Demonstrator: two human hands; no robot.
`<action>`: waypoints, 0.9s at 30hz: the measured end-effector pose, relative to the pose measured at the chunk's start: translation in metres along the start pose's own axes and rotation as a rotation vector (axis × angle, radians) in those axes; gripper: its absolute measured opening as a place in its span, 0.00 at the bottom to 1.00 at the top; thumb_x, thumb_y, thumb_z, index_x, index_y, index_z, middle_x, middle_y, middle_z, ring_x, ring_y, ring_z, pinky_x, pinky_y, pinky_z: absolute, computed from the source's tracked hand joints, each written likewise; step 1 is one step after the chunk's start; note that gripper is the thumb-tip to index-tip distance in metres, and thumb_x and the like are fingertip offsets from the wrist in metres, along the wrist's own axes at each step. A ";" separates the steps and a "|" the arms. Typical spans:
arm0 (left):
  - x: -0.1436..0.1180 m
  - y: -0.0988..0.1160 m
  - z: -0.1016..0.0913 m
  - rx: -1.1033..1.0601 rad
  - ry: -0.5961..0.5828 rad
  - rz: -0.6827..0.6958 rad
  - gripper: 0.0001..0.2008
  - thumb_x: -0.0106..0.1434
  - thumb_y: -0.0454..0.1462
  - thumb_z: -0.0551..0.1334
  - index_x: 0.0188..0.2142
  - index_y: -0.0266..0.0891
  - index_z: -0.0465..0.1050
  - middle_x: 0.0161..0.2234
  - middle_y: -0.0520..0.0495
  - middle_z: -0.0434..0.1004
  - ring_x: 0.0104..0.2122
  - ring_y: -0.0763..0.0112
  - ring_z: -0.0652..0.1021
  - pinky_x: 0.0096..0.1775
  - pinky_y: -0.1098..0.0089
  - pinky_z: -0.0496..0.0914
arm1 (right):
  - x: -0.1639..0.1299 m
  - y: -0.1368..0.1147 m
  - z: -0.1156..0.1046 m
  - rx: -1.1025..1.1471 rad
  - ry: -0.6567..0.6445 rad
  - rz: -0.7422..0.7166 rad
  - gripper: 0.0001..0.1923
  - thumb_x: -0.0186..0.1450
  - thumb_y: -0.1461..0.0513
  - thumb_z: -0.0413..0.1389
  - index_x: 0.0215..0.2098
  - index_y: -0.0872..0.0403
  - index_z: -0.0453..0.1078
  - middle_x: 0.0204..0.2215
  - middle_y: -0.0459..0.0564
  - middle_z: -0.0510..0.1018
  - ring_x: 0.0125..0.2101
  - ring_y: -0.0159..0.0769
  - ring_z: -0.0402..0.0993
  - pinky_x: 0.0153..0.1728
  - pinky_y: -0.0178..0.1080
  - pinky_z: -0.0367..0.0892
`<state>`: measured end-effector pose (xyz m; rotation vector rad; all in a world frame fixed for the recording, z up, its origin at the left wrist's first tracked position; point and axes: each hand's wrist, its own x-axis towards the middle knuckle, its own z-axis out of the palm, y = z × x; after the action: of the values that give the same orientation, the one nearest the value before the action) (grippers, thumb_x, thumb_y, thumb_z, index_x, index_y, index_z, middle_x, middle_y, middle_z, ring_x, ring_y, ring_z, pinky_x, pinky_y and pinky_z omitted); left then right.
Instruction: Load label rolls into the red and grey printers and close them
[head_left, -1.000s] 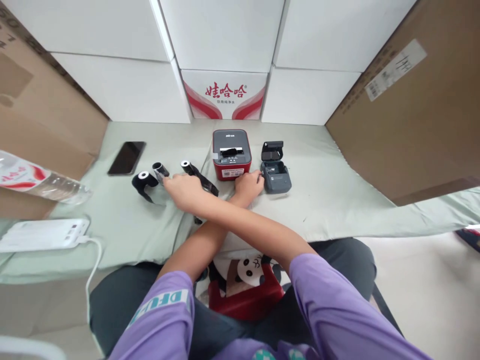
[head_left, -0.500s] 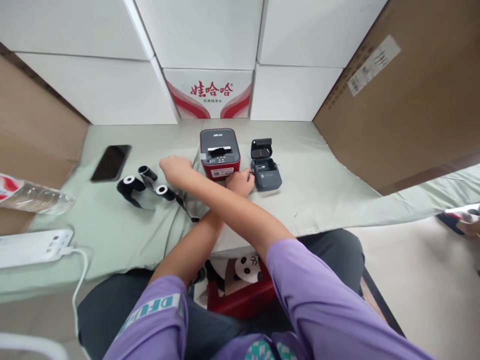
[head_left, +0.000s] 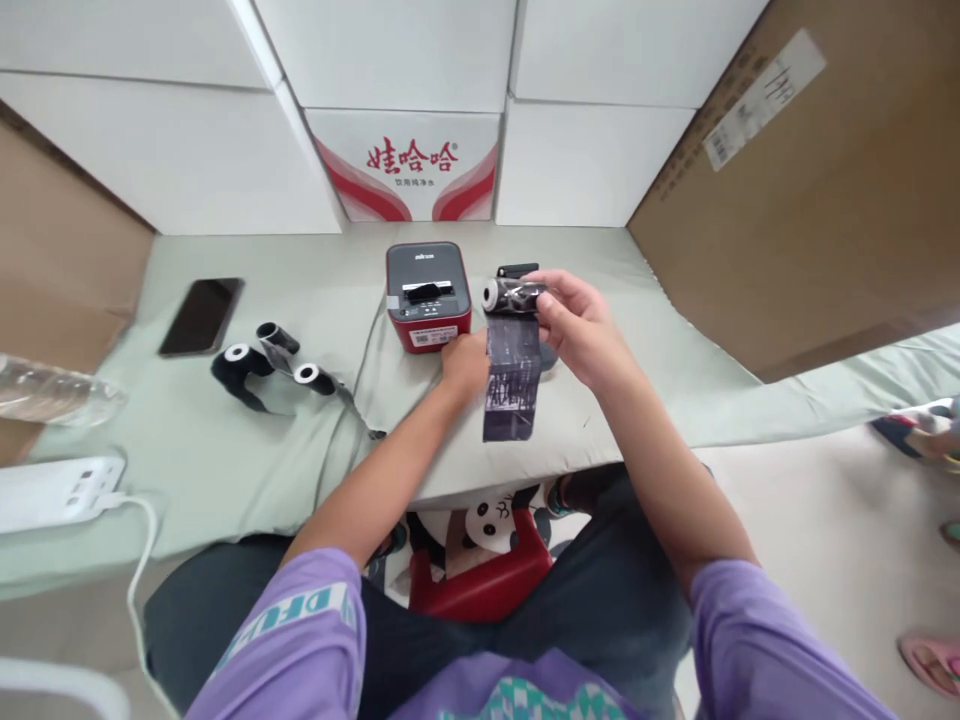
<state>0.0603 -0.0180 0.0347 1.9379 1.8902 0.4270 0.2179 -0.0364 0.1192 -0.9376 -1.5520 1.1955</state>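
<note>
Pale green cloth (head_left: 247, 450) over our table, white cartons (head_left: 390, 60) stacked behind, our right hand (head_left: 581, 325) pinching a ribbon roll (head_left: 514, 296), its dark strip hanging below, our left hand (head_left: 463, 362) resting just left of it, fingers hidden, beside the red printer (head_left: 427, 295).

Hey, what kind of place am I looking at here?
Probably a makeshift packing or storeroom workstation: stacked white cartons and brown cardboard boxes wall in a cloth-covered table that holds a red label printer and ribbon rolls.
</note>
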 end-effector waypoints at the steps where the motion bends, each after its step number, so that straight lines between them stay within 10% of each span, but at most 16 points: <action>1: 0.001 -0.001 0.000 0.021 0.003 0.004 0.15 0.75 0.42 0.56 0.50 0.43 0.81 0.44 0.39 0.84 0.48 0.53 0.83 0.50 0.60 0.74 | -0.002 0.004 -0.004 0.012 0.029 0.021 0.27 0.65 0.38 0.60 0.50 0.46 0.72 0.41 0.50 0.80 0.41 0.40 0.80 0.37 0.40 0.78; 10: 0.004 -0.005 0.008 0.089 0.048 0.048 0.18 0.73 0.43 0.55 0.53 0.46 0.81 0.43 0.42 0.87 0.45 0.55 0.84 0.44 0.63 0.71 | 0.013 0.045 -0.021 0.392 0.184 0.274 0.19 0.66 0.44 0.62 0.36 0.51 0.73 0.28 0.47 0.78 0.29 0.36 0.76 0.28 0.36 0.72; 18: 0.007 -0.013 0.021 0.029 0.142 0.078 0.18 0.72 0.43 0.55 0.50 0.47 0.83 0.41 0.42 0.87 0.43 0.56 0.84 0.44 0.64 0.71 | 0.029 0.058 -0.045 0.646 0.117 0.492 0.06 0.67 0.64 0.52 0.36 0.54 0.72 0.24 0.44 0.76 0.16 0.25 0.51 0.16 0.31 0.54; 27: 0.008 -0.013 0.020 0.013 0.156 0.089 0.17 0.71 0.42 0.55 0.48 0.46 0.84 0.38 0.41 0.87 0.42 0.54 0.84 0.43 0.62 0.71 | 0.039 0.086 -0.061 -0.043 0.154 0.070 0.14 0.65 0.51 0.62 0.43 0.47 0.66 0.27 0.41 0.72 0.22 0.29 0.59 0.24 0.33 0.60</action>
<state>0.0585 -0.0111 0.0104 2.0572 1.9096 0.6100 0.2681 0.0358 0.0498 -1.0945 -1.4375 1.1150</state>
